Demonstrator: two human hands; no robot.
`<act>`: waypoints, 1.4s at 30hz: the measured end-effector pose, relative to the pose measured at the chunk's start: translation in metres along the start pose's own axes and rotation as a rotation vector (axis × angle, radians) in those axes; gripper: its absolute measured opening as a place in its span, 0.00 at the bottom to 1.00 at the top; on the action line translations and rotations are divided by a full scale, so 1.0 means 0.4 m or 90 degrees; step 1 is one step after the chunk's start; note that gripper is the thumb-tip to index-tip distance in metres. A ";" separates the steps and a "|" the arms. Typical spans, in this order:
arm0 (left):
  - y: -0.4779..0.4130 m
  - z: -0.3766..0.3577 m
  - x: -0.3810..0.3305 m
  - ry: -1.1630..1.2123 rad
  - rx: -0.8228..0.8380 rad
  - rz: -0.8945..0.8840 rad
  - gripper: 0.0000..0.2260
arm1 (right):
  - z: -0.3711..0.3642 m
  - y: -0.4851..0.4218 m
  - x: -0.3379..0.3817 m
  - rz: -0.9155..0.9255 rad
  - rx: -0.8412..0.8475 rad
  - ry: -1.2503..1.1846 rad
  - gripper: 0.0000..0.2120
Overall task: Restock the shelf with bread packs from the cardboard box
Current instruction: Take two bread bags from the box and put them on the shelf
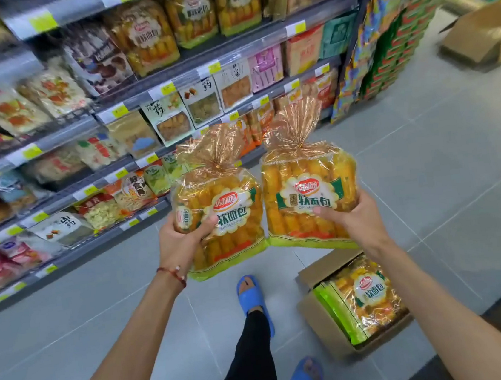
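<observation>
My left hand (180, 244) grips one bread pack (228, 223), a clear bag of yellow rolls with a twisted orange top. Beside it, edge to edge, my right hand (356, 221) holds a second, matching bread pack (309, 195). Both are held upright in front of me above the floor. The cardboard box (323, 322) stands open on the floor at the lower right, with more bread packs (370, 295) inside. On the shelf (245, 46) at the upper left, several matching bread packs (147, 36) stand in a row.
Lower shelves hold many other snack bags behind yellow price tags. My feet in blue slippers (254, 298) stand on the grey tiled floor beside the box. Another open cardboard box (481, 38) sits at the far right, past a stacked display (388, 42).
</observation>
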State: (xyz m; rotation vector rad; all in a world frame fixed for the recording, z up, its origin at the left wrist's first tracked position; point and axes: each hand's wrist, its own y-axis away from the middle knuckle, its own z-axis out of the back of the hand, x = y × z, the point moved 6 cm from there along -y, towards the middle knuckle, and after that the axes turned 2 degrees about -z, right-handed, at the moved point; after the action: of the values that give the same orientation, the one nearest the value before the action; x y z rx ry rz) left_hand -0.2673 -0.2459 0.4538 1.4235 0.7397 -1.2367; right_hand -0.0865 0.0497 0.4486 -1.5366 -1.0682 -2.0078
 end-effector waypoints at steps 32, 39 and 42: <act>-0.974 -0.273 -0.373 0.063 -0.106 -0.033 0.27 | -0.171 -1.054 0.422 0.041 0.021 -0.022 0.30; -1.194 -0.404 -0.362 0.103 -0.204 0.013 0.29 | -0.154 -1.398 0.454 0.024 0.080 0.020 0.24; -1.270 -0.445 -0.360 0.120 -0.217 0.010 0.26 | -0.162 -1.514 0.468 0.025 0.096 0.033 0.22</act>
State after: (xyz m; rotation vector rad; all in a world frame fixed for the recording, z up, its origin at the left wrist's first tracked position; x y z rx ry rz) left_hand -0.7212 0.0750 0.4150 1.2686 1.0143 -0.9196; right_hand -0.6125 0.4078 0.4167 -1.4107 -1.1319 -1.8836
